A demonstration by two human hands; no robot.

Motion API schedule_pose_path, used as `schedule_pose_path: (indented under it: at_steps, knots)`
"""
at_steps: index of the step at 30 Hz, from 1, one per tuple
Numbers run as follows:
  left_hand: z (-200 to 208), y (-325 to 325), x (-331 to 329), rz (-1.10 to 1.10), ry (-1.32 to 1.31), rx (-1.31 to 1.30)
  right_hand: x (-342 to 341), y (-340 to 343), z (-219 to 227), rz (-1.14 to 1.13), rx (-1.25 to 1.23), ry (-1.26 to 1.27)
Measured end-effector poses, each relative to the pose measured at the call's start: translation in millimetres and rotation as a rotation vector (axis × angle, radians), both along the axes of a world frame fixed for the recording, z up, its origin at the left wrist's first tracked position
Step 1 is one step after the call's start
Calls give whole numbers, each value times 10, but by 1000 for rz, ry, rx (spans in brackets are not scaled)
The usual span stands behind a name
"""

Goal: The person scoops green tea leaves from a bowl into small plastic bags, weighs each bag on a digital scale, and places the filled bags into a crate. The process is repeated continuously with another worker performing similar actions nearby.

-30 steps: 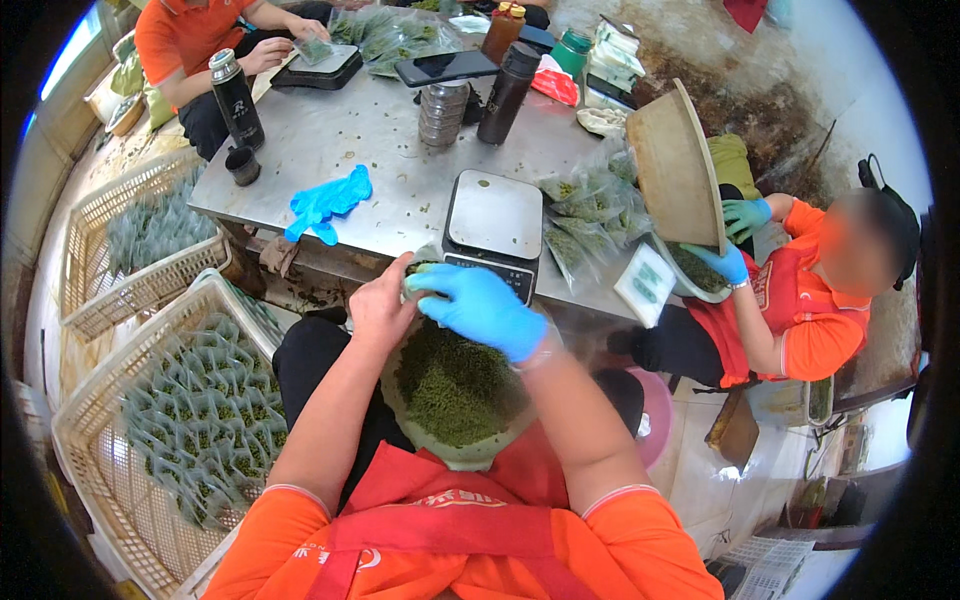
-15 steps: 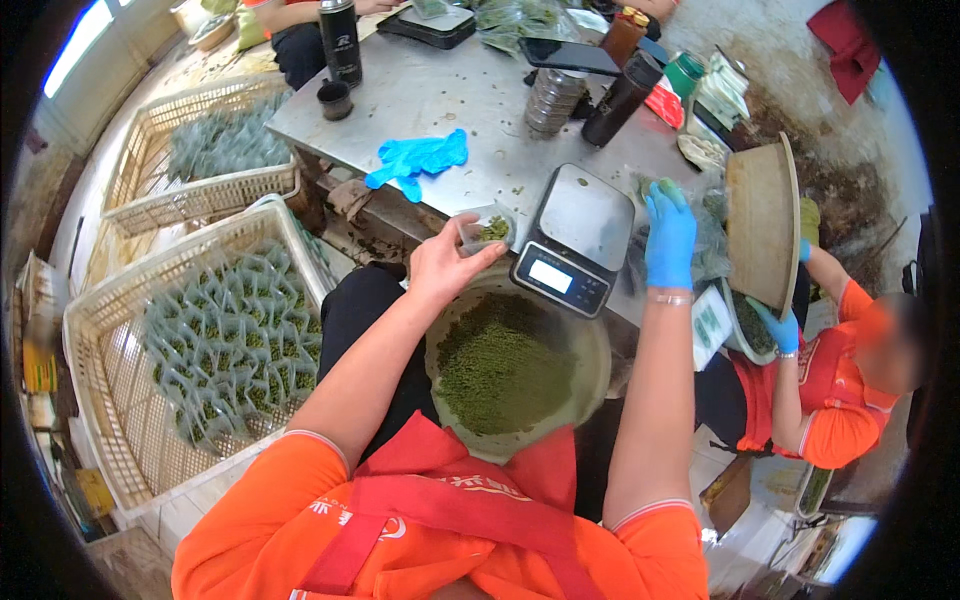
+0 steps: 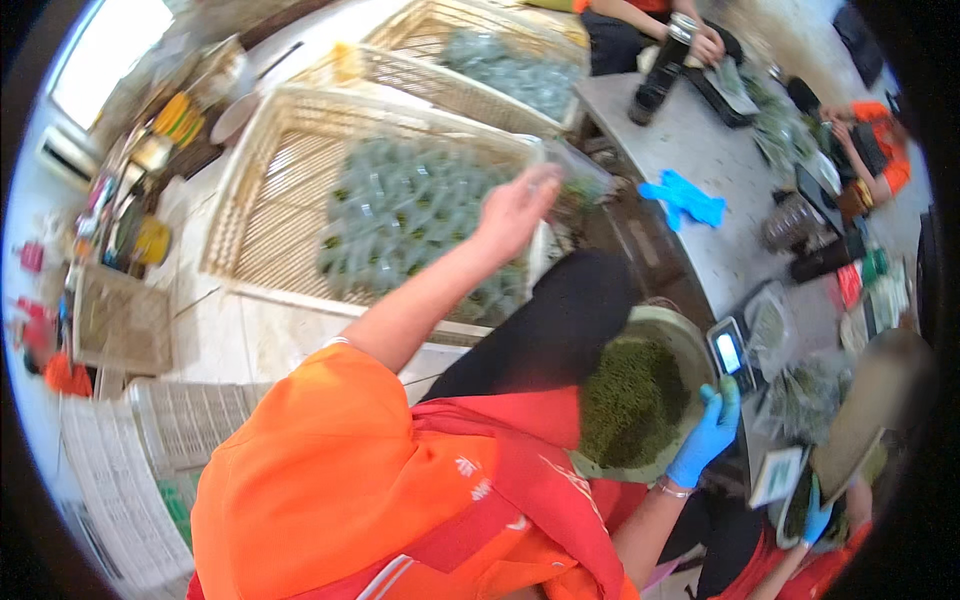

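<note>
My bare left hand (image 3: 518, 212), smeared by motion, grips a small clear plastic bag (image 3: 582, 178) with green bits in it. It is over the right edge of a cream plastic crate (image 3: 290, 200), where several filled clear bags (image 3: 400, 225) stand in rows. My right hand (image 3: 706, 435), in a blue glove, has its fingers drawn together, with a greenish patch at the tips; what they hold, if anything, is unclear. It is by the rim of a round basin (image 3: 697, 350) of loose green leaf material (image 3: 635, 400), just below a digital scale (image 3: 728, 350).
The metal table (image 3: 650, 130) carries a blue glove (image 3: 685, 200), a black flask (image 3: 662, 75), a jar (image 3: 790, 225) and plastic bags (image 3: 800, 400). A second crate (image 3: 400, 75) stands behind the first. Co-workers sit across the table and at lower right, where a blue-gloved hand (image 3: 817, 520) shows.
The view has swung to the left. My left hand has carried the small bag from beside the scale to the crate's edge. My right hand has come down from beside the scale toward the basin rim.
</note>
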State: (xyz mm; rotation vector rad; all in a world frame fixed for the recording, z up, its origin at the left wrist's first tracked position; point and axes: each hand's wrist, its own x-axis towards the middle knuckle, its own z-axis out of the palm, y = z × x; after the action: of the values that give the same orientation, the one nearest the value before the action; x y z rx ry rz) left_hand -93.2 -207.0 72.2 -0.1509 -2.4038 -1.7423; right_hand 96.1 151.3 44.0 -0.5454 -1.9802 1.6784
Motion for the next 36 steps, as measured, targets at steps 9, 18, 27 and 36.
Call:
schedule_pose_path:
  at_steps: [9,18,27,36]
  knots:
    - [218,-2890,927,858,-239,-934,112,-586,-1389,622,618,-706]
    - [-501,-3047,852,332,-704,-1142,319,-877,-1594,982,572,-784]
    - [-382,-2940,1010,411,-532,-1157,188,-827,-1277,560,828,-724]
    - [121,177,717,-423,585,-606,222,-635,-1521,458,520,-639]
